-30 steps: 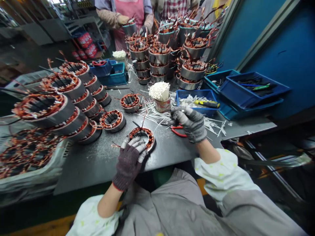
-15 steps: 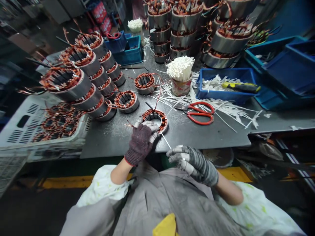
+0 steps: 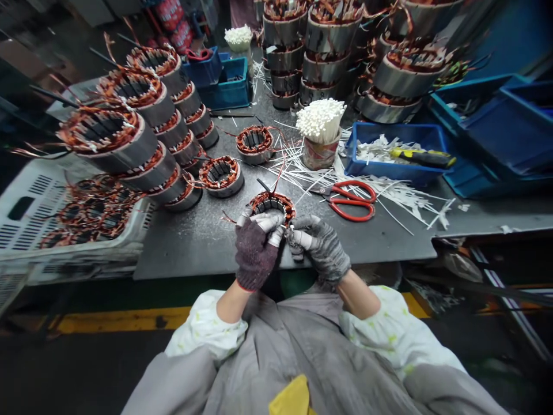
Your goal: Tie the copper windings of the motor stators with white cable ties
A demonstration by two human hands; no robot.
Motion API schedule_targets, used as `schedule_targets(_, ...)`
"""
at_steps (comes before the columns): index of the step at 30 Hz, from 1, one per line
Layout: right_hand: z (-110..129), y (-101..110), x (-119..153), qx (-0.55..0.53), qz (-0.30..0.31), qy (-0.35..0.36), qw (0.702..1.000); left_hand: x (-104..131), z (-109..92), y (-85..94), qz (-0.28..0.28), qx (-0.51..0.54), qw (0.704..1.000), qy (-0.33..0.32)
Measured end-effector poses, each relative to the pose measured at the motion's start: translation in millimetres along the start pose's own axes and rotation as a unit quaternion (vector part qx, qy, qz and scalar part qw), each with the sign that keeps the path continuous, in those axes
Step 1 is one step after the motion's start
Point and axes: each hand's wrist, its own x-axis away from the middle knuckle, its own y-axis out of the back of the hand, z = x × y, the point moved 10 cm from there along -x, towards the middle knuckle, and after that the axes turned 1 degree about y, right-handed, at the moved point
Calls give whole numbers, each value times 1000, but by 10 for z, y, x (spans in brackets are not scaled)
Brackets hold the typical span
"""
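Observation:
A copper-wound motor stator (image 3: pixel 273 203) lies on the table in front of me. My left hand (image 3: pixel 259 245), in a dark maroon knit glove with pale fingertips, grips its near-left side, fingers reaching into the ring. At the near-right rim, my right hand (image 3: pixel 317 245), in a grey striped glove, is pinched close beside the left fingertips. A bit of white cable tie (image 3: pixel 292 227) shows at its fingers; the rest of the tie is hidden. Red-handled scissors (image 3: pixel 352 200) lie to the right, and a cup of white cable ties (image 3: pixel 320 141) stands behind.
Stacked stators (image 3: pixel 142 147) rise at the left beside a white crate (image 3: pixel 26 230) of wound parts. Two single stators (image 3: pixel 221 176) sit nearby. Loose white ties (image 3: pixel 400 202) are strewn at the right. A blue bin (image 3: pixel 397 167) holds scraps and a yellow-black cutter (image 3: pixel 421 157). Taller stator stacks (image 3: pixel 330 69) stand behind.
My right hand has moved up and left from the table's front edge to the stator's rim. The white tie that stuck out towards it is now mostly hidden. My left hand stays on the stator.

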Motion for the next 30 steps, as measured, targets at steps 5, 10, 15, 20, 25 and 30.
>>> schedule_targets(5,58,50,55,44,-25,18,999,23,26,-54,22,-29,999,1)
schedule_targets(10,233,35,-6,177,-24,111,978,37,29,-74,48,-33,998,-2)
schedule_targets(15,461,-38,-4,340,-5,254,905,16,-57,-29,78,-10,996,-48)
schedule_targets(20,619,-210,94,507,43,322,799,25,-23,-85,100,-23,994,-47)
schedule_targets(25,847,-110,47,407,3,320,855,5,10,-81,58,-42,997,-8)
schedule_targets(30,885,170,-16,237,-90,284,925,22,-12,-94,71,-35,997,-9)
